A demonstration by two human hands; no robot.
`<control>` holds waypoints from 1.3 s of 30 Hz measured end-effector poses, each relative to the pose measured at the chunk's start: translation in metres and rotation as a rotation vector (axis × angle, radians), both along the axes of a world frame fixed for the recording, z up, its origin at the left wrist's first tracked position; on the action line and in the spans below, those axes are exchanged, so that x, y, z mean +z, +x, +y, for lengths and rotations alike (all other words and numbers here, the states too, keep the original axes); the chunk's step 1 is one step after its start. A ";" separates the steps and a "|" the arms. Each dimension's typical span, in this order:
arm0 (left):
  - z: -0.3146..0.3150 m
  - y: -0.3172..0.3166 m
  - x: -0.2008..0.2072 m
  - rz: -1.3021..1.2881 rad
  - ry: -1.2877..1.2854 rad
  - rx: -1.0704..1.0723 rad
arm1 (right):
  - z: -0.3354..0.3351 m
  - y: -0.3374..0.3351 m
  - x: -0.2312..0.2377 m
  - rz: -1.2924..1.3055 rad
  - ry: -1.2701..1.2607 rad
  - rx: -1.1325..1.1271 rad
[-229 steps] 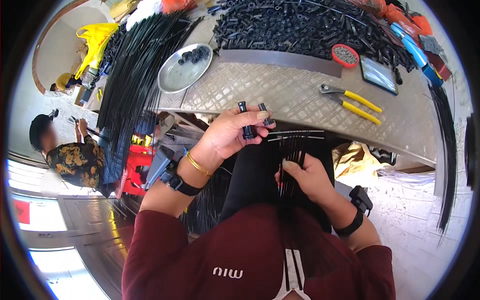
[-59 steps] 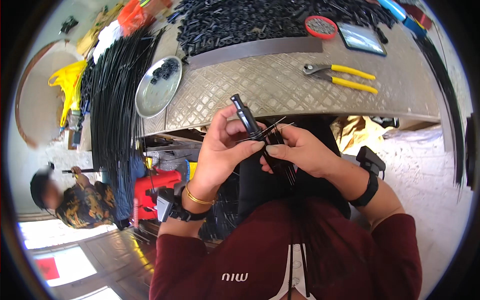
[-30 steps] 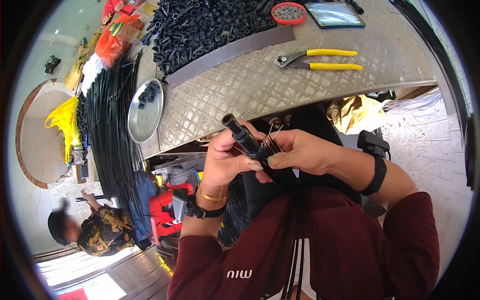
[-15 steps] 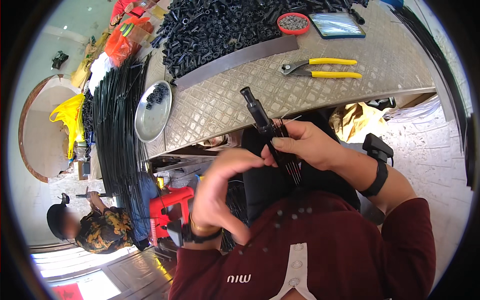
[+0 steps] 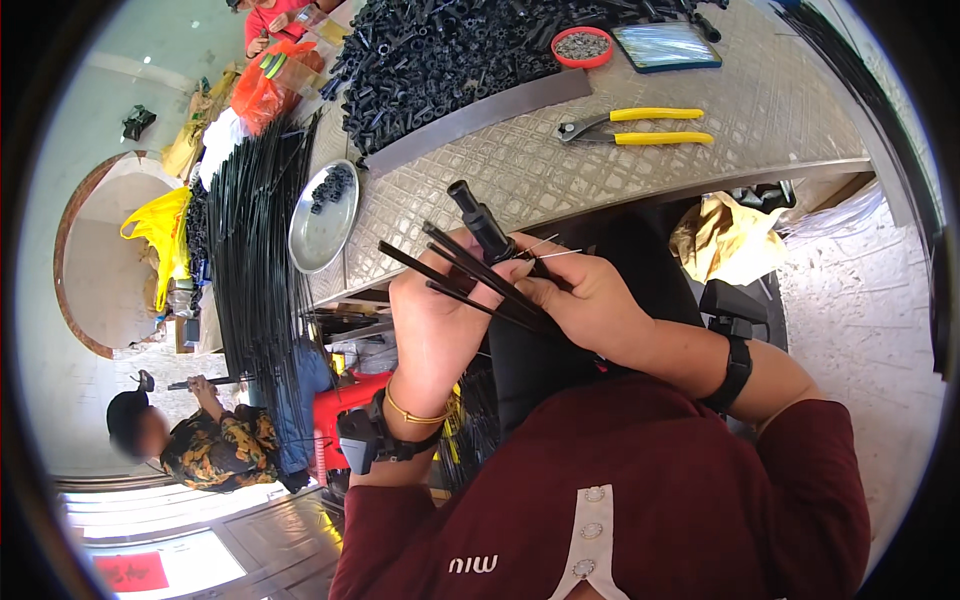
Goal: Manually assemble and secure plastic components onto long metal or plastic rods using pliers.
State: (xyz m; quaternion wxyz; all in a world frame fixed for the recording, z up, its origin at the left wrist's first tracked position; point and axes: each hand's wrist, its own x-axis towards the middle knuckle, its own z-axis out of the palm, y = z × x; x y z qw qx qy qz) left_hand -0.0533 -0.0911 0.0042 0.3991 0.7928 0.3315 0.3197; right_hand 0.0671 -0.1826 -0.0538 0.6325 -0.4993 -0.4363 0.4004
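Observation:
Over my lap, my two hands work close together at a black stepped plastic tube fitting (image 5: pixel 478 222), tilted up and to the left. My right hand (image 5: pixel 598 310) is closed around its lower end, where thin pale wires (image 5: pixel 548 250) stick out between the fingers. My left hand (image 5: pixel 430 315) pinches beside it, with several slender black rods (image 5: pixel 440 268) lying across its fingers, their free ends pointing up left. Where rods and fitting meet is hidden by the fingers.
On the table (image 5: pixel 480 140) lie yellow-handled pliers (image 5: pixel 640 128), a red bowl of small metal bits (image 5: pixel 610 48), and heaped black fittings (image 5: pixel 450 60) behind a grey strip (image 5: pixel 480 118). A metal dish (image 5: pixel 345 235) and long black rods (image 5: pixel 250 230) are left. Another person (image 5: pixel 215 440) sits beyond.
My left hand, open and blurred before, has come up to the fitting and now has black rods across its fingers. The fitting has shifted slightly left. The whole view has shifted a little.

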 end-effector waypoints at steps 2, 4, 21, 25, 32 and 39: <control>0.006 -0.006 0.002 0.111 0.067 -0.120 | -0.004 -0.001 0.003 -0.070 -0.004 -0.016; 0.001 -0.006 0.006 0.100 0.026 -0.122 | -0.008 -0.003 0.004 -0.150 0.018 -0.040; 0.008 -0.016 -0.001 0.016 -0.111 -0.224 | -0.008 0.011 0.006 0.009 -0.172 0.129; 0.010 -0.015 0.004 -0.069 -0.346 -0.254 | 0.000 0.007 0.000 0.037 -0.171 0.113; 0.007 -0.019 -0.032 -0.229 -0.263 -0.108 | 0.003 0.006 0.009 -0.355 0.037 -0.016; 0.015 -0.022 -0.027 -0.357 -0.301 -0.204 | 0.011 0.011 0.008 -0.288 0.022 0.071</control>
